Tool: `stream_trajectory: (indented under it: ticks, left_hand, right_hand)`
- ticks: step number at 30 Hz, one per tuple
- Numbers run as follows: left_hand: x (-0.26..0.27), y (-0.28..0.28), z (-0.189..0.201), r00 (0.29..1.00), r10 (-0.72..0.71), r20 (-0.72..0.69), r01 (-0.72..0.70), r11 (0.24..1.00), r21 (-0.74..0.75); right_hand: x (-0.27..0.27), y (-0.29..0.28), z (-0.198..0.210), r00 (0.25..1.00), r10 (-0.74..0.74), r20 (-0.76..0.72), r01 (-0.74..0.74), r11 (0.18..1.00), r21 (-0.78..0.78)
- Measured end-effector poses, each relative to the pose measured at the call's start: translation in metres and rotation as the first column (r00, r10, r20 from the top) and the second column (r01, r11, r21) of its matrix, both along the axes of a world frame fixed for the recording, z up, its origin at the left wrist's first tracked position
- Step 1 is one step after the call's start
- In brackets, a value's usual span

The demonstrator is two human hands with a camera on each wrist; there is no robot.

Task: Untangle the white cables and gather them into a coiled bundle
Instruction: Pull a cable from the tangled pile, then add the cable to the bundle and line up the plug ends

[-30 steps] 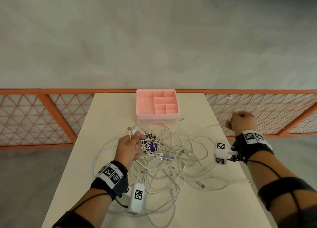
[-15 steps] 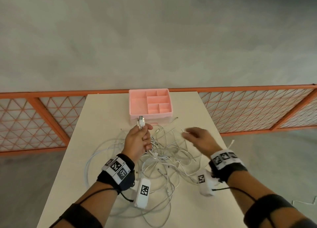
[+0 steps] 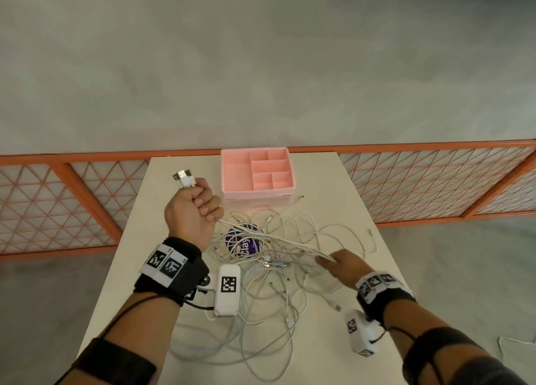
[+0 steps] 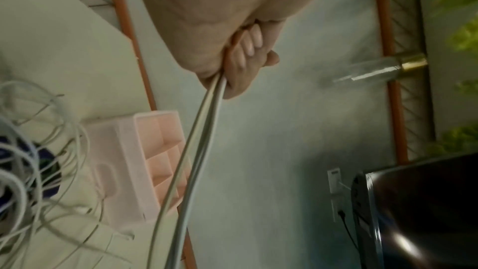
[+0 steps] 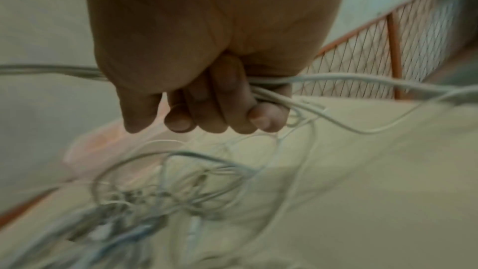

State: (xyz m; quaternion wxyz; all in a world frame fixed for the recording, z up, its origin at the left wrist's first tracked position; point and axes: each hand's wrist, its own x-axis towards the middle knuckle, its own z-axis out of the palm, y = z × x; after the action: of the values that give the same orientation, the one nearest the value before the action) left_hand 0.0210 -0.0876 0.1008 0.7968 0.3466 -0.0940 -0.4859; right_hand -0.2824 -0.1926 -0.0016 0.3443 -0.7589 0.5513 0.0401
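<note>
A tangle of white cables (image 3: 278, 257) lies spread over the middle of the white table (image 3: 162, 181). My left hand (image 3: 194, 207) is raised above the table's left side in a fist, gripping white cables whose USB plugs (image 3: 184, 178) stick out of its top. From that fist the cables (image 4: 196, 134) run taut down to my right hand (image 3: 338, 264). In the right wrist view the right hand's fingers (image 5: 227, 101) are curled round these white strands (image 5: 279, 89), low over the right part of the tangle.
A pink divided tray (image 3: 256, 171) stands at the table's far edge. A round purple tub (image 3: 243, 244) lies under the cables. An orange mesh railing (image 3: 435, 181) runs behind the table, with grey floor beyond. A dark rounded object (image 4: 413, 212) shows in the left wrist view.
My left hand has lifted up and to the left with the plugs. My right hand has come in from the right and closed on the cables, which now stretch between both hands.
</note>
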Motion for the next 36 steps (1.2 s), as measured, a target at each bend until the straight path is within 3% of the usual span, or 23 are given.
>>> stream_trajectory:
  ticks: [3,7,10,15,18,23,25,27,28,30,31,34,36]
  left_hand:
    - [0.003,0.001,-0.008,0.999,0.009,-0.048,-0.008,1.0,0.019]
    - [-0.005,0.002,-0.025,0.998,0.0,-0.068,0.005,0.998,0.07]
    - [-0.005,0.006,-0.038,0.997,0.001,-0.075,0.01,0.99,0.139]
    - [-0.006,0.016,-0.06,0.999,-0.021,-0.04,0.031,0.966,0.255]
    - [-0.013,0.019,-0.07,0.994,-0.108,-0.027,0.111,0.952,0.284]
    - [-0.044,0.026,-0.08,0.967,-0.252,0.031,0.226,0.911,0.345]
    - [-0.055,0.027,-0.083,0.956,-0.293,0.038,0.259,0.893,0.369]
    - [-0.064,0.026,-0.086,0.945,-0.324,0.037,0.286,0.879,0.382]
    - [-0.068,0.025,-0.085,0.941,-0.336,0.036,0.297,0.873,0.386]
    - [-0.074,0.022,-0.084,0.936,-0.351,0.031,0.312,0.867,0.389]
    - [-0.077,0.021,-0.083,0.933,-0.357,0.033,0.317,0.865,0.389]
    - [-0.083,0.018,-0.08,0.921,-0.383,0.076,0.325,0.86,0.394]
    - [-0.086,0.018,-0.078,0.904,-0.406,0.135,0.331,0.863,0.381]
  right_hand:
    - [-0.037,-0.014,-0.002,0.993,-0.024,-0.113,0.019,0.999,-0.045]
    - [-0.079,-0.034,0.008,0.956,-0.137,-0.26,0.076,0.97,-0.229]
    - [-0.112,-0.047,0.014,0.916,-0.314,-0.25,0.229,0.92,-0.319]
    - [-0.154,-0.05,0.017,0.833,-0.437,-0.341,0.265,0.854,-0.448]
    - [-0.167,-0.037,-0.007,0.763,-0.417,-0.493,0.252,0.895,-0.368]
    - [-0.173,-0.025,-0.066,0.735,-0.164,-0.658,0.201,0.979,-0.019]
    - [-0.164,-0.026,-0.075,0.736,-0.134,-0.663,0.187,0.982,0.008]
    - [-0.136,-0.032,-0.059,0.782,-0.168,-0.601,0.167,0.984,-0.058]
    - [-0.115,-0.032,-0.041,0.843,-0.179,-0.508,0.151,0.984,-0.097]
    - [-0.066,-0.03,-0.005,0.971,-0.168,-0.172,0.137,0.974,-0.181]
    - [-0.04,-0.025,0.012,0.992,-0.127,0.018,0.128,0.969,-0.209]
    - [0.036,0.005,0.055,0.916,0.065,0.396,0.019,0.979,-0.205]
    - [0.077,0.027,0.071,0.855,0.192,0.483,-0.127,0.978,-0.163]
